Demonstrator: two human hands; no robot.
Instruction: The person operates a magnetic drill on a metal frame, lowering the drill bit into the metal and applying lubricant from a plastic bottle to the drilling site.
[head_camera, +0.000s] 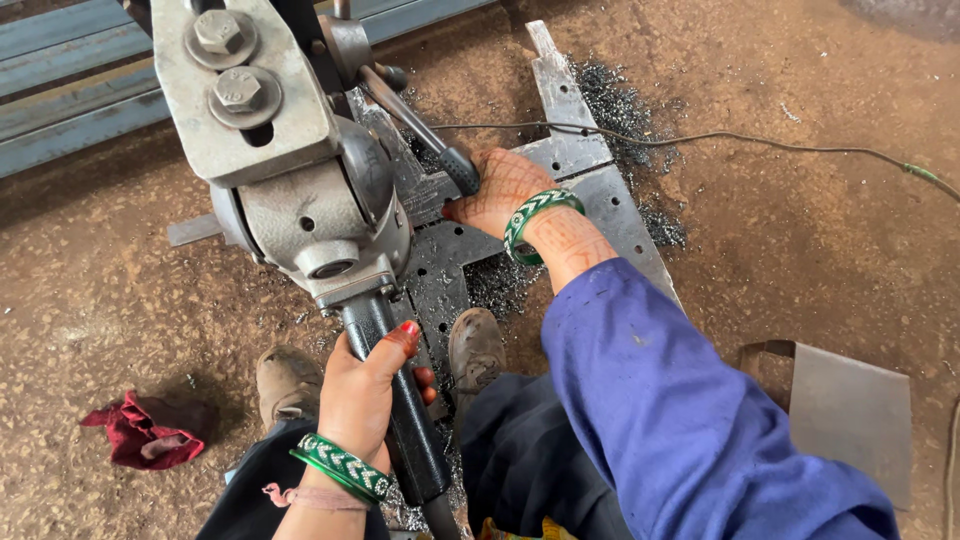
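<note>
Steel beams, blue-grey and long (70, 70), run across the upper left of the frame, and low at the left edge a crumpled dark red rag (145, 432) lies on the brown dirt floor (820, 230). Moving right, two scuffed tan boots (288, 383) stand on either side of a black cylindrical machine handle (400, 400). The left hand (362, 395), a green patterned bangle (342, 467) at its wrist, is clenched around that handle, thumb pressed up along it, at lower centre. Above it looms the heavy grey cast-metal machine head (290, 170), two big hex bolts on its upper plate, filling the upper left centre. Under it lies a flat grey perforated steel plate (600, 190), dark metal shavings (610, 100) scattered around it. Right of centre, the right hand (502, 190), blue sleeve behind it, rests on the plate beside a thin lever with a black knob (462, 170); whether its fingers grasp anything, I cannot tell. A thin cable (760, 142) trails to the upper right, and a bare grey metal sheet (850, 410) lies at lower right.
</note>
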